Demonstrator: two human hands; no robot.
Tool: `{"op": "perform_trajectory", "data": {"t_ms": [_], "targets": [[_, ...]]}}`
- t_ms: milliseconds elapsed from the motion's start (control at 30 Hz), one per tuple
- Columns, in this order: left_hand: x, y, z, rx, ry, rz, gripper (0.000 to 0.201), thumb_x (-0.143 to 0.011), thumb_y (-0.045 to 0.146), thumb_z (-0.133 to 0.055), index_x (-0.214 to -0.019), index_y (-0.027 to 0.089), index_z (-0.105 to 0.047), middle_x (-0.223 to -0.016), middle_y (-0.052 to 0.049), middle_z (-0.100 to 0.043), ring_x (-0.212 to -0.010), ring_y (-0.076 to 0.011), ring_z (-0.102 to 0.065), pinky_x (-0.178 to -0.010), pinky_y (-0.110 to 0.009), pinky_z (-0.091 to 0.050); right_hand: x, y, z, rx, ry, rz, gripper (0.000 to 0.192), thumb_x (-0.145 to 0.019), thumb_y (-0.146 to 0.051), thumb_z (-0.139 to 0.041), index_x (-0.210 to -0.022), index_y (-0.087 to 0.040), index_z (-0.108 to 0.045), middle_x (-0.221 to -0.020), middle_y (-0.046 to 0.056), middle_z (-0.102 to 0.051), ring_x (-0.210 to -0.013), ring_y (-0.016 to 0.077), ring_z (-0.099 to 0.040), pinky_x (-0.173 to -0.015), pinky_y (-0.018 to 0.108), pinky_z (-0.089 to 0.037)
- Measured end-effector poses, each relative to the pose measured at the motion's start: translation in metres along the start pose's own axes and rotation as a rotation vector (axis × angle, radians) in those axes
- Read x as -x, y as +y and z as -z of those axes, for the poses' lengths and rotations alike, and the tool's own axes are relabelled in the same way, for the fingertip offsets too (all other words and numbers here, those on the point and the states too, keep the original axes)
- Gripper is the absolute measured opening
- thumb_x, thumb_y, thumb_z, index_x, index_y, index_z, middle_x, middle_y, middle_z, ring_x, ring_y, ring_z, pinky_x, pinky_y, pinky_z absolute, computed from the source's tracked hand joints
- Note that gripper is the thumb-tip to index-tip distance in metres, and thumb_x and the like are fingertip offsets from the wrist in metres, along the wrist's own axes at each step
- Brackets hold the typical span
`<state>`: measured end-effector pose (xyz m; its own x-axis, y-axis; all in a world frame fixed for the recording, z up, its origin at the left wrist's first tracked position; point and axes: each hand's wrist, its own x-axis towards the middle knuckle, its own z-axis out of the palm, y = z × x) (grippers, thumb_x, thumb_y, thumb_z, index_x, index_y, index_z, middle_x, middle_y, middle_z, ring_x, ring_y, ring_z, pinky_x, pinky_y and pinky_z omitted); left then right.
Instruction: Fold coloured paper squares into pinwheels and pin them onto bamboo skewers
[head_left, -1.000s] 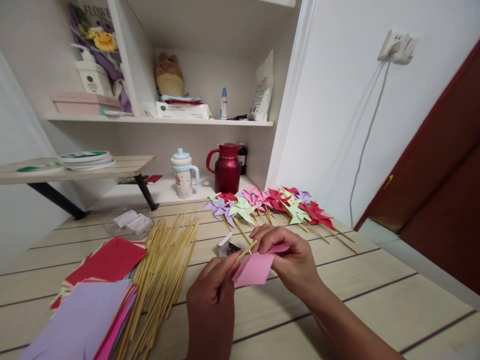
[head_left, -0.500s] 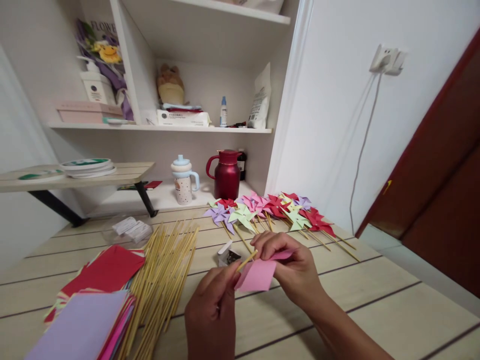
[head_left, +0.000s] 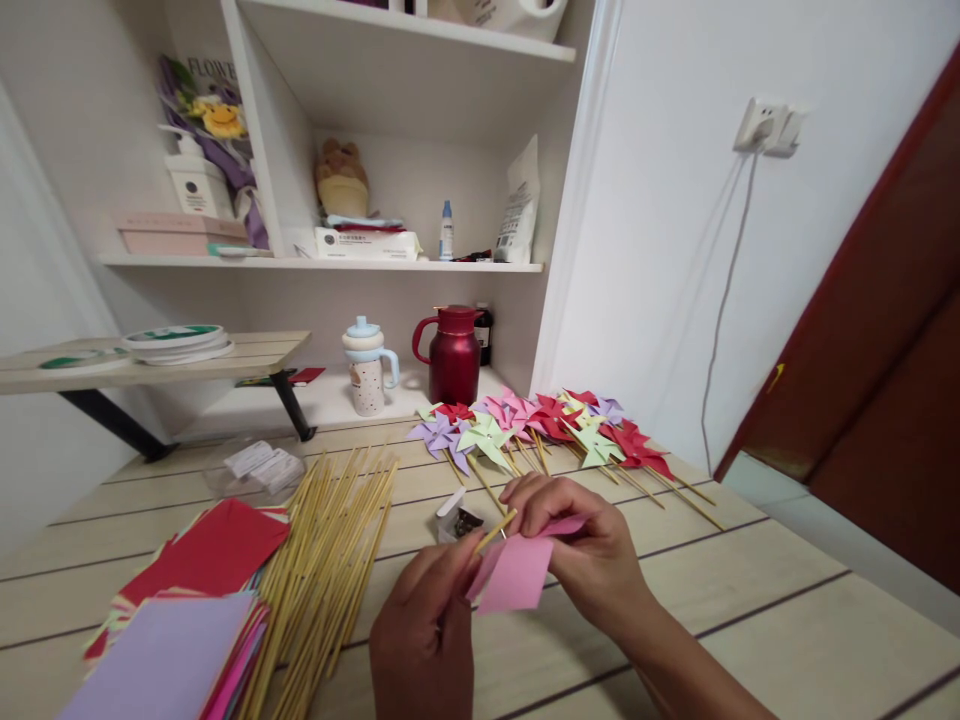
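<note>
The left hand (head_left: 424,640) is low over the table (head_left: 750,620), its fingers pinched shut around a thin stick (head_left: 495,530) whose tip slants up and to the right. The right hand (head_left: 592,545) is just beside it, its grip closed on a pink paper (head_left: 517,572); thumb and fingertips fold the top edge of the paper over where the stick's tip meets it. Paper and stick are both held a little above the table, between the two hands.

Just behind the hands sits a small open box (head_left: 457,518) with dark bits inside; I cannot tell what they are. Farther back, near the wall, a row of pinwheels (head_left: 540,422) lies flat on the table, purple, green, pink, red and yellow, their sticks pointing toward the person. To the left of the hands a loose bundle of sticks (head_left: 322,560) is spread out, and beside it, at the left edge, a stack of coloured sheets (head_left: 187,610) with red and lilac on top. A clear packet (head_left: 259,462) lies behind the bundle.

At the back a red jug (head_left: 454,352) and a spouted cup (head_left: 367,365) stand on a low shelf (head_left: 322,395).
</note>
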<state>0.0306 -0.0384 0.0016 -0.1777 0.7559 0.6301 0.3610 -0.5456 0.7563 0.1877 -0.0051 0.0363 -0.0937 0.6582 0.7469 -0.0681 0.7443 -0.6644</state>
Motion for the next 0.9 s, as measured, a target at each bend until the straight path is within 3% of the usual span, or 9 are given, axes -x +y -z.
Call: {"op": "perform_trajectory", "data": {"t_ms": [467,900], "targets": [[0.002,-0.004,0.000,-0.017,0.007,-0.053,0.038,-0.081,0.013,-0.050,-0.101,0.032,-0.075,-0.093,0.003,-0.076,-0.085,-0.0161,-0.071,-0.076,-0.025,-0.055,0.001,0.003,0.000,-0.026,-0.004,0.008,0.012,-0.082,-0.017,-0.072,-0.077,-0.024,-0.064,-0.074,0.002,-0.067,-0.074,0.0187,-0.061,-0.071,0.035,-0.051],[0.004,-0.012,0.000,-0.085,0.045,-0.203,0.035,-0.089,0.016,-0.047,-0.108,0.030,-0.073,-0.097,0.002,-0.075,-0.087,-0.0144,-0.070,-0.078,-0.022,-0.054,0.001,-0.001,0.000,-0.066,-0.028,-0.004,0.017,-0.083,-0.009,-0.068,-0.080,-0.024,-0.062,-0.079,0.000,-0.066,-0.083,0.0175,-0.061,-0.080,0.035,-0.049]]}}
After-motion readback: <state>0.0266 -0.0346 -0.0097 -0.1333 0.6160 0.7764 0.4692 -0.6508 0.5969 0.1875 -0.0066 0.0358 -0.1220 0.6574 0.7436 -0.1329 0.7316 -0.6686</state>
